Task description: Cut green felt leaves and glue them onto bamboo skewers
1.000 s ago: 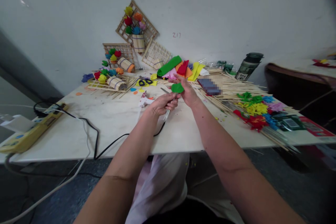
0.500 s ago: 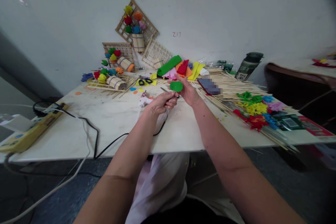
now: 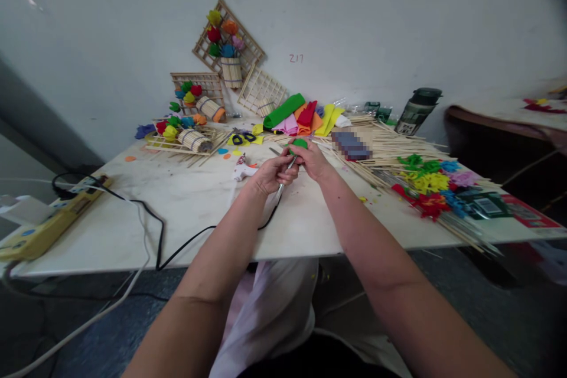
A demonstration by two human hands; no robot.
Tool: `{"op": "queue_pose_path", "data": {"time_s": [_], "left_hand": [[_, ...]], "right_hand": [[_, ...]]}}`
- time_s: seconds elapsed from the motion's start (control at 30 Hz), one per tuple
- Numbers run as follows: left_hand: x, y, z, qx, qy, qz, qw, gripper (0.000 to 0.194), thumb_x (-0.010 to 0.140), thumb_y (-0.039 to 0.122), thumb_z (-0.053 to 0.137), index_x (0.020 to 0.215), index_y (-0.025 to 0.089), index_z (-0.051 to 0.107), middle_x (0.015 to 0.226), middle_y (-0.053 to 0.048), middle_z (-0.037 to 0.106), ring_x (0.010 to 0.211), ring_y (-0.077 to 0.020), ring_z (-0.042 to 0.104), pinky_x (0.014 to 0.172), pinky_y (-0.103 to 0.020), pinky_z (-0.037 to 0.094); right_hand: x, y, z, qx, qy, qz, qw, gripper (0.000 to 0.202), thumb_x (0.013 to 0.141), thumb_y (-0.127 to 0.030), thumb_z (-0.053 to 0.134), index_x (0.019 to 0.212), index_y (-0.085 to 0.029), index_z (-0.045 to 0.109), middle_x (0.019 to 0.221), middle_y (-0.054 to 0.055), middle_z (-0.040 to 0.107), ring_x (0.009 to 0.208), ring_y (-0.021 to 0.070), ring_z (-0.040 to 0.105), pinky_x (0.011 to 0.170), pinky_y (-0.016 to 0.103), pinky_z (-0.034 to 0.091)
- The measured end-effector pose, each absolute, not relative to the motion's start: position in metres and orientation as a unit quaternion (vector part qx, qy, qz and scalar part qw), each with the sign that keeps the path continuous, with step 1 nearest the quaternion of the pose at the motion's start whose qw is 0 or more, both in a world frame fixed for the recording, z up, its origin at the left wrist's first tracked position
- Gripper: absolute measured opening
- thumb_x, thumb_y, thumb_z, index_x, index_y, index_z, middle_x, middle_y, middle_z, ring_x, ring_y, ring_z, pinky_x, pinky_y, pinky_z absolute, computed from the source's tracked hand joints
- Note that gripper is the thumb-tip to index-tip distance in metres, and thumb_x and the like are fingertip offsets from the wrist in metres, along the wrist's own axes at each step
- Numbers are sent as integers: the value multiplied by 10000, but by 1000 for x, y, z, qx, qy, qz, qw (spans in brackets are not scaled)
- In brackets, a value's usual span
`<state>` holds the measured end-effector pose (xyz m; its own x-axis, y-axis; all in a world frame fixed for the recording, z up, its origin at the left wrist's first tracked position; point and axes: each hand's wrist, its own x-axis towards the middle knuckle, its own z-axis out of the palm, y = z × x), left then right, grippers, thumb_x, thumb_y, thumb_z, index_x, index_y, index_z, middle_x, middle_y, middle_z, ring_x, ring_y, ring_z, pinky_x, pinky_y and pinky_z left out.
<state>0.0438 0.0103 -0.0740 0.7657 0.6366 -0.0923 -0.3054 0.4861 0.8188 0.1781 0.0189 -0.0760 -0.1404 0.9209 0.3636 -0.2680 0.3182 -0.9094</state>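
Over the middle of the table, my left hand [image 3: 277, 175] is closed around a thin stem that slants up under a rounded green felt-like piece [image 3: 300, 143]. My right hand [image 3: 315, 160] has its fingers closed on the green piece, covering part of it. Both hands meet at the stem's upper end. A thin metal blade-like thing [image 3: 275, 152] pokes out behind my left hand; its kind is hidden. Left of my left hand lies a white glue gun [image 3: 243, 172].
Black-handled scissors [image 3: 243, 139] lie farther back. Rolled coloured felt [image 3: 286, 112], many thin sticks [image 3: 398, 142], a phone [image 3: 352, 146] and a dark bottle [image 3: 417, 111] stand right. Stick lattices with flowers [image 3: 230, 41] lean on the wall. A yellow power strip [image 3: 57, 218] and cables occupy the left.
My right hand, earlier beside the green piece with fingers extended, has come in to the left and closed on it. The green piece is now partly covered. My left hand keeps its grip.
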Motion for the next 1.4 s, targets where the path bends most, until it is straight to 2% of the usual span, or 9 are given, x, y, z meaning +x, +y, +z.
{"op": "queue_pose_path", "data": {"time_s": [0.13, 0.2, 0.43, 0.7, 0.83, 1.03, 1.13, 1.23, 1.4], "left_hand": [[46, 10, -74, 473, 207, 301, 802, 100, 776, 224, 525, 774, 129, 495, 503, 70, 287, 366, -19, 209, 337, -116, 105], [47, 10, -75, 507, 211, 316, 774, 123, 767, 231, 560, 776, 144, 473, 498, 72, 313, 368, -20, 228, 342, -115, 108], [48, 7, -76, 584, 237, 347, 694, 242, 770, 339, 604, 759, 149, 455, 535, 37, 443, 396, -25, 314, 349, -128, 146], [51, 12, -85, 636, 265, 371, 622, 234, 820, 338, 542, 711, 140, 485, 507, 30, 440, 391, -35, 340, 356, -152, 194], [49, 8, -79, 604, 259, 379, 651, 193, 824, 306, 539, 754, 128, 512, 495, 40, 408, 378, -27, 296, 356, -147, 150], [42, 5, -71, 536, 200, 325, 753, 172, 838, 297, 513, 806, 129, 511, 494, 69, 318, 370, -20, 223, 360, -126, 124], [42, 5, -71, 522, 194, 306, 772, 155, 845, 277, 497, 811, 126, 508, 494, 75, 291, 370, -22, 212, 358, -123, 117], [44, 4, -72, 522, 209, 300, 771, 145, 842, 267, 502, 805, 126, 499, 503, 73, 300, 375, -21, 223, 362, -121, 115], [46, 3, -71, 529, 223, 309, 758, 166, 834, 286, 516, 799, 125, 499, 514, 66, 322, 376, -19, 225, 359, -123, 117]], "right_hand": [[174, 19, -76, -324, -565, 464, 601, 239, 662, -328, 616, 838, -205, 512, 694, -32, 596, 582, 89, 531, 459, 186, 341], [174, 19, -77, -333, -572, 449, 600, 242, 673, -341, 597, 851, -206, 504, 692, -25, 605, 604, 103, 551, 470, 193, 349], [176, 21, -78, -353, -593, 407, 598, 209, 691, -328, 564, 853, -207, 508, 713, -23, 618, 556, 92, 520, 473, 210, 350], [175, 18, -77, -377, -554, 456, 586, 245, 671, -361, 597, 848, -213, 513, 710, -24, 620, 501, 79, 480, 437, 202, 317], [177, 18, -75, -325, -548, 493, 592, 316, 694, -436, 601, 904, -210, 535, 696, -20, 627, 429, 51, 389, 408, 197, 275], [180, 15, -71, -275, -564, 514, 585, 448, 692, -523, 586, 1024, -228, 527, 784, 4, 655, 454, 54, 404, 427, 199, 300], [180, 14, -71, -268, -578, 522, 567, 443, 693, -500, 599, 1045, -239, 535, 806, 1, 667, 453, 49, 398, 421, 192, 283], [181, 14, -72, -274, -584, 518, 562, 367, 693, -442, 620, 981, -222, 561, 770, -5, 667, 431, 40, 373, 408, 188, 259], [184, 15, -72, -292, -580, 511, 563, 332, 670, -356, 633, 960, -207, 575, 753, -2, 673, 451, 51, 408, 410, 189, 246]]}}
